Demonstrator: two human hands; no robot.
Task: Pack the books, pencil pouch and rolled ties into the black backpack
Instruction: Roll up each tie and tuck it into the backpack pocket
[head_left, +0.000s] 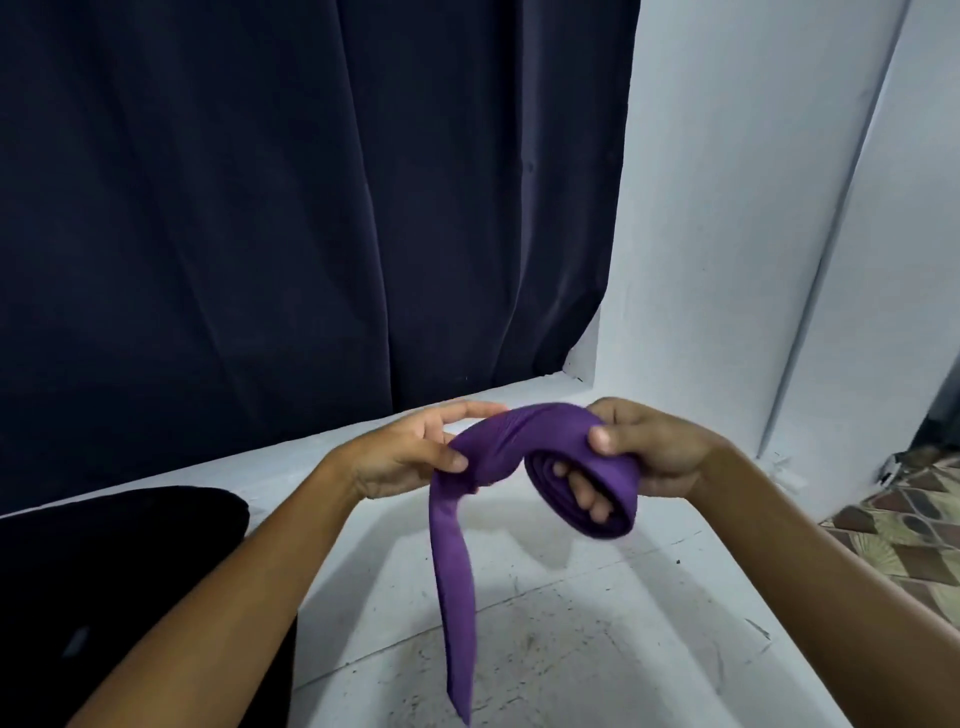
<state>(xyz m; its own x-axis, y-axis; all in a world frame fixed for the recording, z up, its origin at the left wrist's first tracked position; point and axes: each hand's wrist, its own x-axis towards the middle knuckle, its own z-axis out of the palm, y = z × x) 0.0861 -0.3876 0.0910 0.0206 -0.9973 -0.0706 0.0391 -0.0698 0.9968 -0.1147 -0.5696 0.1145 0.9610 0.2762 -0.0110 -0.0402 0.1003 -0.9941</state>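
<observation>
A purple tie (457, 571) is held in the air between both hands, partly rolled. My right hand (654, 457) grips the rolled coil, thumb on top and fingers tucked inside the roll. My left hand (405, 457) pinches the flat band just left of the coil, with its other fingers stretched out. The loose narrow end hangs straight down toward the white surface (597, 649). The black backpack (104, 571) lies at the lower left, partly behind my left forearm. No books or pencil pouch are in view.
A dark navy curtain (285, 208) hangs behind. A white wall (727, 234) rises on the right. A patterned floor covering (909, 530) shows at the far right edge. The white surface is scuffed and speckled.
</observation>
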